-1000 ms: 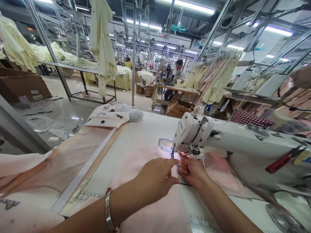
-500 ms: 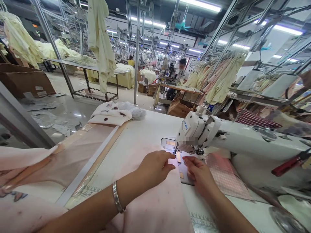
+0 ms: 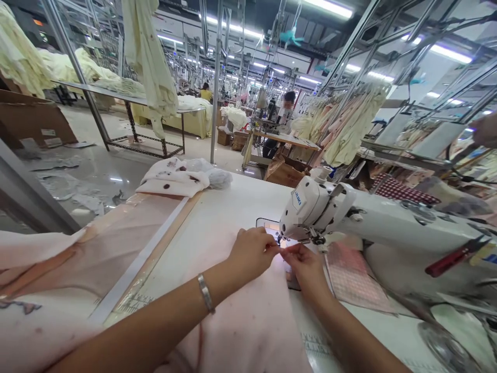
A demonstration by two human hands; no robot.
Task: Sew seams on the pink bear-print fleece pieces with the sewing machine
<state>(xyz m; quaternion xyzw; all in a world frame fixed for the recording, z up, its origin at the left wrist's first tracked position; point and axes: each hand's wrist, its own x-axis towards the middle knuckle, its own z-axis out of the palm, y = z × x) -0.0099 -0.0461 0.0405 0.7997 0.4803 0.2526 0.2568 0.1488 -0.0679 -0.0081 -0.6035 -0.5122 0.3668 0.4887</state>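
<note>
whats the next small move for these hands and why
Probably line up the pink fabric's right edge beneath the sewing machine head, since the left hand and right hand meet fingertip to fingertip right by it, and the fabric reaches up under the left hand toward that spot. What they pinch is too small to tell.
</note>
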